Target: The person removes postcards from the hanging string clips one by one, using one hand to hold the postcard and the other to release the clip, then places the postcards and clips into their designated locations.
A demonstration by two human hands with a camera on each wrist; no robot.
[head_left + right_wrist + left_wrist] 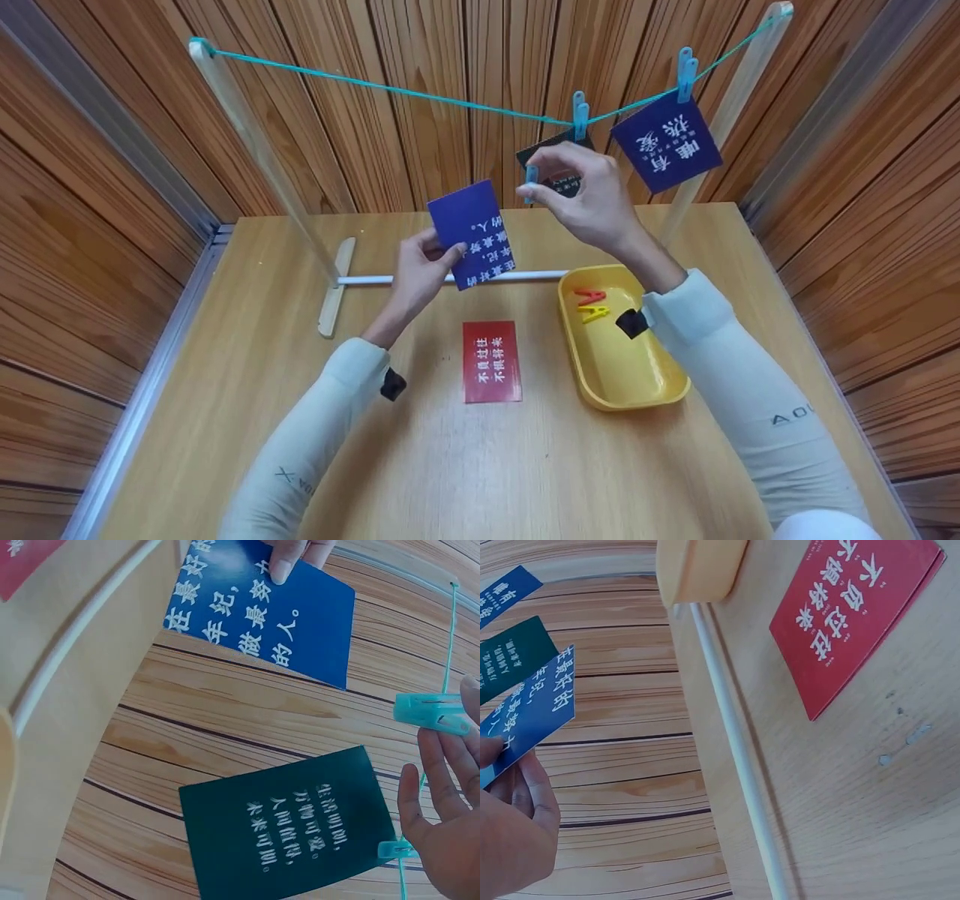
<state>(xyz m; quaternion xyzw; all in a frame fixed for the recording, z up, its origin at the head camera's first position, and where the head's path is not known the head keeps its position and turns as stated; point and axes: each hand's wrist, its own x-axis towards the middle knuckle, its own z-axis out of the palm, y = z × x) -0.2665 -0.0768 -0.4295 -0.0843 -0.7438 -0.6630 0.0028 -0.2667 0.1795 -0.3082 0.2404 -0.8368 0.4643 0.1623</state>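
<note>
Left hand (421, 268): a blue card (466, 214) is pinched, raised above the table (540, 472).
Right hand (592, 195): a light-blue peg (531, 185) is pinched, apart from the blue card.
Cord (390, 88): a dark green card (289, 825) and another blue card (667, 142) are hung.
Tabletop: a red card (491, 362) is laid near a yellow tray (626, 371), where a red peg (590, 297) and yellow peg (595, 313) are held.
</note>
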